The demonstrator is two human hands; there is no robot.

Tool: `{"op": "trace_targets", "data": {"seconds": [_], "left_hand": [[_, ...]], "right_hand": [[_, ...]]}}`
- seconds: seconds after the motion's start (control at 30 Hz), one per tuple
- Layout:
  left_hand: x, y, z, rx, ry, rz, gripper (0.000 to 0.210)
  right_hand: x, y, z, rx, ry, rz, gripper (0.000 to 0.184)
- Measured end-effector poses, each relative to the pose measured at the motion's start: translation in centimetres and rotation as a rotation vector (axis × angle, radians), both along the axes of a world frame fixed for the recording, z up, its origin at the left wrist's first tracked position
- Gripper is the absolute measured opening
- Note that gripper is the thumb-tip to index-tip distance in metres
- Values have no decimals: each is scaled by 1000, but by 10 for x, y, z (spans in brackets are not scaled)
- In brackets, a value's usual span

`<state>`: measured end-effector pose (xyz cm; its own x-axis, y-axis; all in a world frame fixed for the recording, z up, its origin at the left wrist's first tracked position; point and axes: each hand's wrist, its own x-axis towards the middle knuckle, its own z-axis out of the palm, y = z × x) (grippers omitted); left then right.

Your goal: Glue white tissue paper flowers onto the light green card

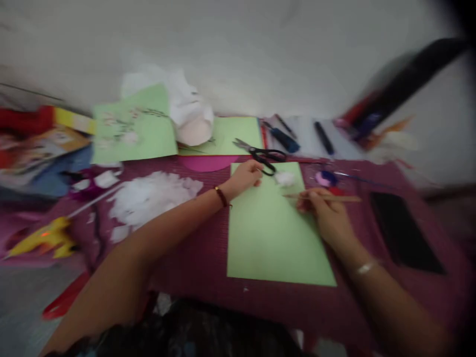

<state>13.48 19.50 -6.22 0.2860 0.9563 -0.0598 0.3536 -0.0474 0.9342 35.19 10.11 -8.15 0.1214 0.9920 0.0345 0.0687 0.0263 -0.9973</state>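
Note:
A light green sheet of paper [275, 238] lies on the table in front of me. Over its upper left part is my left hand [247, 177], fingers curled together beside the scissors' handle; whatever they may hold is hidden. The black-handled scissors [266, 156] lie across the sheet's top edge, blades pointing left. My right hand [323, 210] grips a wooden pencil [340, 198] at the sheet's right edge, its tip pointing left over the paper. Just above the pencil tip sits a small white tuft [285, 178] on the sheet.
White paper scraps [152, 198] are heaped to the left, near a yellow glue gun [42, 239]. A green card with painted blossoms [134, 126] leans at the back. A black phone-like slab [405, 232] lies right. A blue-handled tool [284, 140] rests behind the scissors.

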Motion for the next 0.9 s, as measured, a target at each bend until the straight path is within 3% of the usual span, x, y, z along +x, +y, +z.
{"op": "trace_targets", "data": {"seconds": [0.1, 0.2, 0.3, 0.4, 0.53, 0.7, 0.8, 0.9], "left_hand": [[-56, -25, 21, 32, 174, -169, 6], [-130, -43, 43, 117, 370, -159, 8], [-201, -36, 56, 224, 578, 104, 15], [-243, -20, 57, 143, 757, 307, 27], [-250, -15, 49, 8, 731, 312, 47], [-243, -19, 43, -60, 643, 318, 29], [-238, -21, 54, 21, 537, 382, 25], [-217, -27, 77, 81, 511, 357, 24]], "right_hand": [[4, 4, -3, 19, -81, 62, 25], [2, 4, -3, 31, -111, 57, 29], [-2, 3, 0, 46, -121, 51, 32], [-3, 3, 3, 47, -125, 55, 34], [-2, 3, 2, 41, -156, 55, 32], [2, 3, -6, 53, -196, 56, 26], [0, 5, -9, 68, -176, 63, 24], [-4, 5, -4, 73, -130, 52, 26]]}}
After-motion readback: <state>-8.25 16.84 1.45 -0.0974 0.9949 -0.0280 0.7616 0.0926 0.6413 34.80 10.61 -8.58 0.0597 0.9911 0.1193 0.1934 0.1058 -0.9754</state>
